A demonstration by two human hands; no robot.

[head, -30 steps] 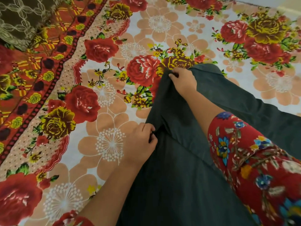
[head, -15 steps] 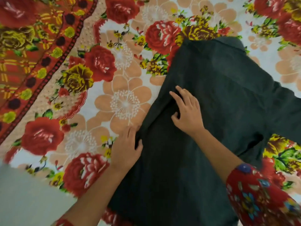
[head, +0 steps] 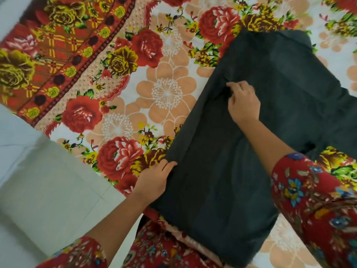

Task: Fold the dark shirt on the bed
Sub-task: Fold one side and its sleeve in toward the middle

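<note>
- Since half a second ago, the right hand [head: 244,102] has changed from lying flat with spread fingers on the dark shirt [head: 222,180] to a curled pinch. The left hand [head: 154,178] has shifted along the shirt's left edge toward the hem.
- Dark shirt: lies on the bed [head: 166,91], right of centre in the view. Its hem is nearest the person and its upper part is farthest away. The left margin shows a raised lengthwise fold running from the upper part down to the left hand. A portion of the garment extends toward the right edge of the view.
- Right hand: placed on the upper-left area of the shirt. Fingers and thumb are curled and pinch a small ridge of fabric at the fold line.
- Left hand: placed at the shirt's left edge, in the lower half of the garment. The thumb and fingers grip the folded edge. Fingertips are partly hidden by the cloth.
- Hands: well apart, both on the same left fold.
- Bed: covered by a sheet printed with red and yellow roses and peach flowers. A red patterned border band runs along its left side.
- Sleeves: the right forearm carries a red floral sleeve [head: 313,200]. A matching sleeve [head: 77,252] covers the left arm near the lower edge.
- Floor [head: 38,180]: pale tiles, visible at lower left beside the bed.
</note>
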